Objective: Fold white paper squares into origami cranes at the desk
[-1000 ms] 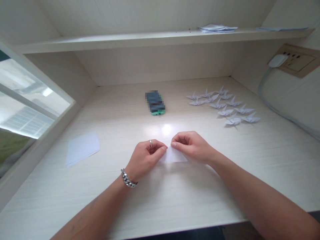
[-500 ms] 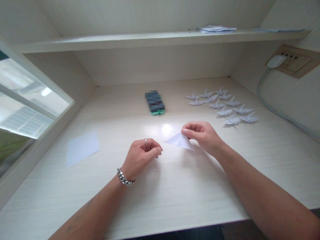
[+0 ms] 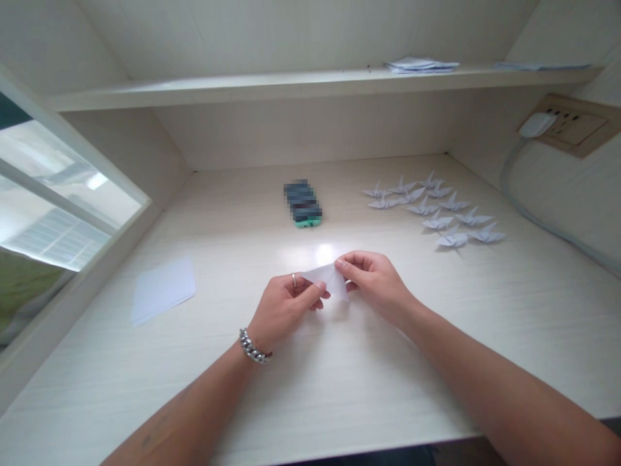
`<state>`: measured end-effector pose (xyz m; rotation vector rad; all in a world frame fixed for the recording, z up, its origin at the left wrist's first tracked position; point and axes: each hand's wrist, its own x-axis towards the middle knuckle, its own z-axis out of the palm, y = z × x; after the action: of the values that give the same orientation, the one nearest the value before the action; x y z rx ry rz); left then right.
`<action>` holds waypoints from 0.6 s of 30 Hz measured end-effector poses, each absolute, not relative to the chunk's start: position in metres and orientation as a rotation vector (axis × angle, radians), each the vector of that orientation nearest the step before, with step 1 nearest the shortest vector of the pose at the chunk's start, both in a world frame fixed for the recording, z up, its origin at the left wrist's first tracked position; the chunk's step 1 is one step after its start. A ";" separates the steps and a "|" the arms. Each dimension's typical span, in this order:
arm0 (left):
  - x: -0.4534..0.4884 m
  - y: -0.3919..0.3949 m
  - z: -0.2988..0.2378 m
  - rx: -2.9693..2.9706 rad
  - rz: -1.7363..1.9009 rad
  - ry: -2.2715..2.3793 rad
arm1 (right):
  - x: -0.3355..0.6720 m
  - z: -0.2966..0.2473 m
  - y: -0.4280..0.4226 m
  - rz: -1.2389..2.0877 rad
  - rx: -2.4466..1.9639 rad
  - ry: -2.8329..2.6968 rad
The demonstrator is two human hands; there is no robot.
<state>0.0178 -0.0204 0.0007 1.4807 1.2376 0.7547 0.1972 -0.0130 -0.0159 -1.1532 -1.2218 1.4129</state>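
Note:
A folded piece of white paper (image 3: 328,278) is held between both hands a little above the desk (image 3: 310,382). My left hand (image 3: 286,301), with a ring and a chain bracelet, pinches its left part between thumb and fingers. At the paper's upper right corner, the thumb and fingertips of my right hand (image 3: 371,275) are closed on it. The fingers cover part of the folds. Several white paper cranes (image 3: 436,221) stand grouped at the back right of the desk.
White paper sheets (image 3: 163,290) lie at the left. A phone with a green edge (image 3: 308,222), its screen pixelated, lies behind the hands. More papers (image 3: 421,65) rest on the shelf (image 3: 272,90). A white plug (image 3: 537,124) with a cable sits in the right wall's socket.
My right hand has brought the folded paper left and slightly down. My left hand, empty before, has taken hold of its left side. The paper has turned.

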 end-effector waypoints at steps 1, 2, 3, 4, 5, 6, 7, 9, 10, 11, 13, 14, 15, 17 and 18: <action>0.018 -0.020 0.000 1.487 0.767 1.250 | 0.196 -0.016 -0.014 1.425 -1.141 -1.267; 0.018 -0.020 -0.001 1.488 0.781 1.257 | 0.195 -0.016 -0.015 1.430 -1.130 -1.312; 0.017 -0.020 -0.002 1.483 0.795 1.254 | 0.195 -0.017 -0.016 1.429 -1.119 -1.350; 0.017 -0.019 -0.002 1.476 0.804 1.238 | 0.195 -0.017 -0.016 1.433 -1.111 -1.364; 0.016 -0.019 -0.003 1.466 0.813 1.206 | 0.196 -0.017 -0.017 1.448 -1.105 -1.347; 0.015 -0.018 -0.003 1.456 0.827 1.157 | 0.196 -0.017 -0.018 1.487 -1.093 -1.300; 0.015 -0.018 -0.004 1.451 0.850 1.093 | 0.196 -0.017 -0.018 1.545 -1.069 -1.242; 0.014 -0.018 -0.004 1.424 0.965 1.009 | 0.196 -0.015 -0.020 1.694 -1.006 -1.133; 0.013 -0.018 -0.004 1.429 1.008 0.979 | 0.195 -0.013 -0.020 1.763 -0.976 -1.095; 0.013 -0.017 -0.004 1.449 1.040 0.958 | 0.195 -0.012 -0.021 1.817 -0.952 -1.077; 0.012 -0.017 -0.004 1.515 1.060 0.953 | 0.194 -0.009 -0.021 1.878 -0.947 -1.074; 0.012 -0.017 -0.004 1.543 1.056 0.971 | 0.195 -0.007 -0.021 1.881 -0.973 -1.079; 0.012 -0.017 -0.003 1.560 1.045 1.004 | 0.196 -0.006 -0.021 1.866 -1.014 -1.095; 0.012 -0.016 -0.002 1.564 1.009 1.095 | 0.199 -0.004 -0.020 1.771 -1.118 -1.164; 0.012 -0.016 -0.001 1.558 0.992 1.137 | 0.201 -0.003 -0.020 1.682 -1.151 -1.237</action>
<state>0.0117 -0.0162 -0.0014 1.5585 1.1367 0.9923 0.2010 -0.0196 -0.0035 -1.1508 -1.2369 1.6818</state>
